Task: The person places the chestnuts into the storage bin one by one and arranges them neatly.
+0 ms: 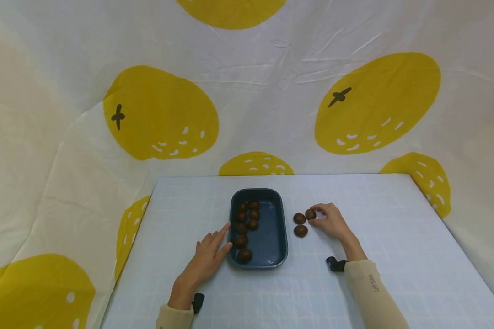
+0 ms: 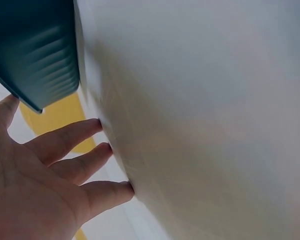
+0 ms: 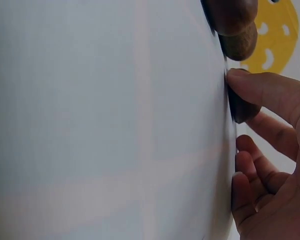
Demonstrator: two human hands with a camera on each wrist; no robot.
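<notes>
My right hand [image 1: 332, 224] pinches a chestnut [image 1: 310, 214] between thumb and index finger, down on the tabletop to the right of the tray. Two more chestnuts lie just left of it, one nearer [image 1: 300, 230] and one farther [image 1: 299, 218]. In the right wrist view the thumb covers part of the held chestnut [image 3: 244, 107]. My left hand [image 1: 206, 257] rests beside the dark blue tray [image 1: 271, 242], its extended fingers touching the left rim; the left wrist view shows its other fingertips on the table. Several chestnuts [image 1: 241, 241] sit in two columns along the tray's left side.
A pale checked cloth covers the table [image 1: 395, 237]. Behind it hangs a white curtain [image 1: 263, 109] with yellow fruit prints. A black wrist device [image 1: 335, 264] sits at the right cuff, another [image 1: 198, 303] at the left.
</notes>
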